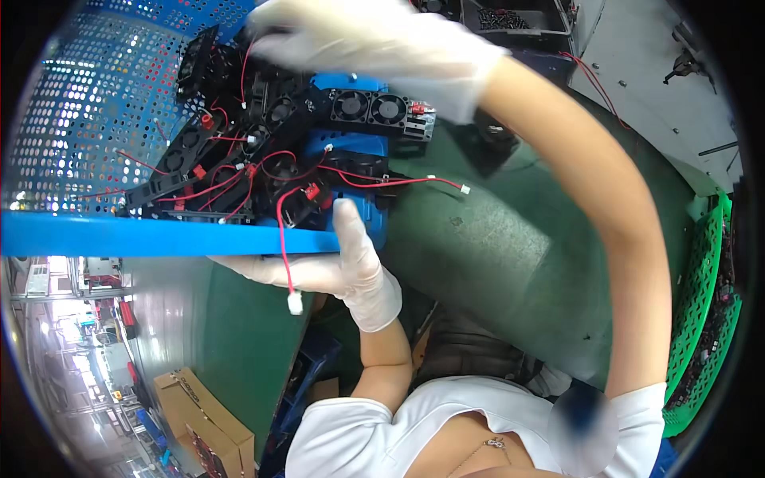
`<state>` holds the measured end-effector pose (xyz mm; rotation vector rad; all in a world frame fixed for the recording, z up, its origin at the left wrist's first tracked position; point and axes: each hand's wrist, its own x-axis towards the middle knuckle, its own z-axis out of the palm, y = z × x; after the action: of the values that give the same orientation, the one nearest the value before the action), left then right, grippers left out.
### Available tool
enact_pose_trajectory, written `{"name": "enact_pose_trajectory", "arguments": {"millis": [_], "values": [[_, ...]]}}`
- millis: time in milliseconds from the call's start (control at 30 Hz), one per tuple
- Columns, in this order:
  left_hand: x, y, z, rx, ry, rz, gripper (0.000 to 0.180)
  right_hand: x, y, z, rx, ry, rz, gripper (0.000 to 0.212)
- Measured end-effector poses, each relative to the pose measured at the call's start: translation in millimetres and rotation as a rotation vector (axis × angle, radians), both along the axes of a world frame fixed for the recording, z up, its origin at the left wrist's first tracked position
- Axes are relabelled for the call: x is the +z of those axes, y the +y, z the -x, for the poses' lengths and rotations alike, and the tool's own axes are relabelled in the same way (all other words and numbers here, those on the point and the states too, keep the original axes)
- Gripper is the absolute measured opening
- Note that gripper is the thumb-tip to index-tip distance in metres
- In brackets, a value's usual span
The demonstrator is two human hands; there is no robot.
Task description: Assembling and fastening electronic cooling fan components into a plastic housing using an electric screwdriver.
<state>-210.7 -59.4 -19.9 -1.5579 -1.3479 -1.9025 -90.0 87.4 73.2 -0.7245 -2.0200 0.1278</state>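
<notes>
A blue perforated plastic basket point(159, 237) fills the upper left, heaped with black fan units point(348, 106) on red wires with small white plugs. My left hand point(358, 275), in a white glove, grips the basket's near edge, thumb over the rim and fingers stretched beneath it. One red wire with a white plug point(295, 303) dangles over that rim beside the hand. My right hand point(351, 40), also gloved, reaches across to the far side, above the fan units. Motion smears its fingers, so I cannot see whether it holds anything.
At the far right stands a green lattice basket point(701, 311) of small dark parts. A dark tray point(506, 20) of small black pieces sits at the top, near a grey panel point(629, 88). An open cardboard box point(207, 422) stands lower left.
</notes>
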Motion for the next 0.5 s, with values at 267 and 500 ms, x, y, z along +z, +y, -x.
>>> {"name": "enact_pose_trajectory", "arguments": {"millis": [267, 500], "values": [[-18.1, -2.4, 2.2, 0.137, 0.076, 0.025, 0.092, -27.8, 2.0, 135.2, 0.241, -0.876, 0.244, 0.060], [-16.9, 4.8, -1.1, 0.098, 0.024, -0.053, 0.087, -46.6, 16.7, 59.4, 0.103, -0.581, 0.123, 0.037]]}}
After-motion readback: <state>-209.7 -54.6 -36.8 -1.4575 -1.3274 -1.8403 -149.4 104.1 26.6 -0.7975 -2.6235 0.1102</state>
